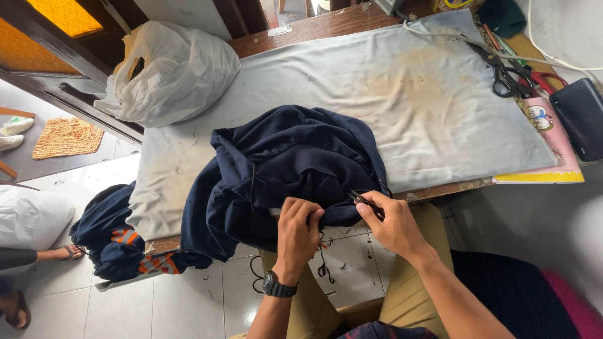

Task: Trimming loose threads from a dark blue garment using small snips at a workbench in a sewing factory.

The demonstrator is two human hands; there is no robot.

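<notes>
A crumpled navy blue garment (282, 166) lies on the near edge of a table covered with a stained grey cloth (402, 94). My left hand (298, 229), with a black wristwatch, pinches the garment's lower edge. My right hand (392, 223) holds small black thread snips (364, 201) with the blades against the fabric, just right of my left hand. Loose dark threads hang below the garment between my hands.
A full white plastic bag (173, 69) sits on the table's far left. Large black scissors (505, 75), a pink book (553, 141) and a black case (584, 116) lie at the right. More navy clothes (116, 232) hang off the left. Another person's sandalled feet (38, 276) rest on the tiled floor.
</notes>
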